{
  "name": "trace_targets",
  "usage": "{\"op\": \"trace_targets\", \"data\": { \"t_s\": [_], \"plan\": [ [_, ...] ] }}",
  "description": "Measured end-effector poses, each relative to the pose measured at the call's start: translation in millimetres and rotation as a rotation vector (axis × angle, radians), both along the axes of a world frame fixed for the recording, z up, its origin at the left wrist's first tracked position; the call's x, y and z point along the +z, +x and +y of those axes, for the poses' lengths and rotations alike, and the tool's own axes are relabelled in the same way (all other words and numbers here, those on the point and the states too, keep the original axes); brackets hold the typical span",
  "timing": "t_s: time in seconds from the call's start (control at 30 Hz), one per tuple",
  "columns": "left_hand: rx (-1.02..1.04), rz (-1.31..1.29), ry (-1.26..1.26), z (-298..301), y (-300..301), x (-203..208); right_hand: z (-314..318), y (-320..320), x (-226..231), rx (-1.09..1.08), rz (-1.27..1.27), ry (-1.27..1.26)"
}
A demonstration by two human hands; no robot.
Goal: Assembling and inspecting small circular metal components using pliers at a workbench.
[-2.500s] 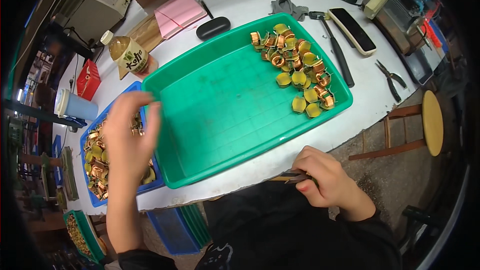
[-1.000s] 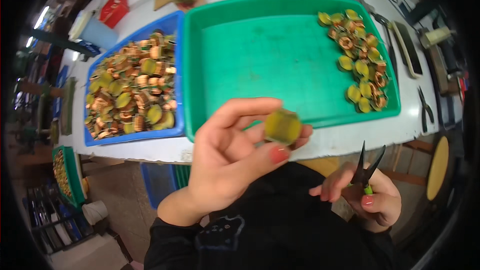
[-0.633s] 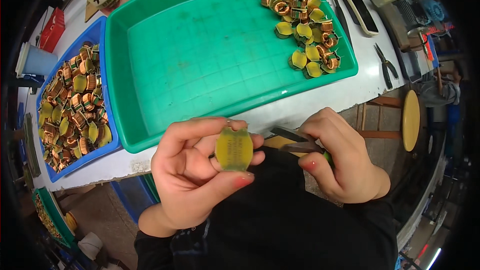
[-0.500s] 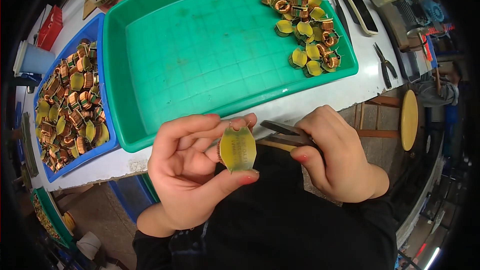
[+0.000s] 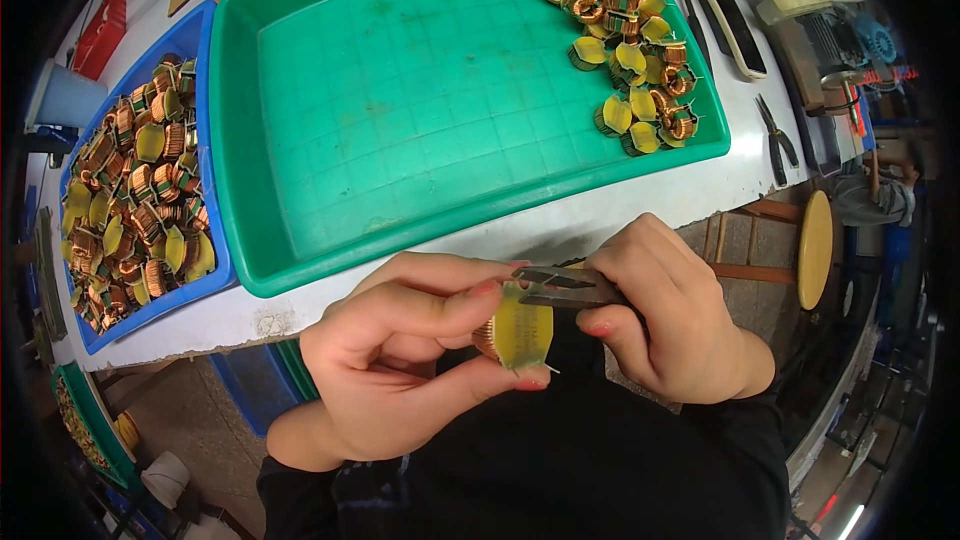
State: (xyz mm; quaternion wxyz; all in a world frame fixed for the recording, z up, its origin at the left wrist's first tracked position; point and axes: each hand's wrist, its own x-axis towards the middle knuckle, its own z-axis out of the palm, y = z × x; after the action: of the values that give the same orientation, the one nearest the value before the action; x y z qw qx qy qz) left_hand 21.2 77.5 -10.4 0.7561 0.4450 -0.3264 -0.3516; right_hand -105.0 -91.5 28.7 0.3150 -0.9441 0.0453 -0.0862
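Yellow-faced copper coil, pinched in the left hand, long axis near upright, this side of the green tray! Just rightward, the right hand wraps the pliers, parted jaws pointing left at the coil's top edge; contact, I can't tell.

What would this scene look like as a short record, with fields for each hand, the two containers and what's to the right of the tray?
Left hand: holds a copper-wound coil with a yellow plate
Right hand: grips black pliers, jaws parted at the plate's upper edge; contact unclear
Green tray: coils gathered toward its right side
Blue bin: many more coils
Right of tray: second pliers, cream-edged handheld device
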Motion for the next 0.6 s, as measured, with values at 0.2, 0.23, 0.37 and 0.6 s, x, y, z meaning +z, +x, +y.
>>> {"op": "trace_targets", "data": {
  "t_s": [0.2, 0.23, 0.37, 0.6],
  "plan": [
    [-0.009, 0.081, -0.055, -0.8, -0.5, 0.6, -3.2, 2.2, -5.8, 0.048, -0.069, -0.033],
    [-0.010, 0.083, -0.054, -0.9, 0.1, 0.4, -3.7, 2.5, -6.1, 0.048, -0.068, -0.033],
    [-0.045, 0.025, -0.038, -0.1, 3.1, -0.8, -5.2, 3.8, -6.8, 0.059, -0.083, -0.092],
    [-0.041, 0.121, -0.047, 1.0, -0.9, 3.6, -8.1, 4.5, -10.1, 0.080, -0.129, -0.163]
  ]
}}
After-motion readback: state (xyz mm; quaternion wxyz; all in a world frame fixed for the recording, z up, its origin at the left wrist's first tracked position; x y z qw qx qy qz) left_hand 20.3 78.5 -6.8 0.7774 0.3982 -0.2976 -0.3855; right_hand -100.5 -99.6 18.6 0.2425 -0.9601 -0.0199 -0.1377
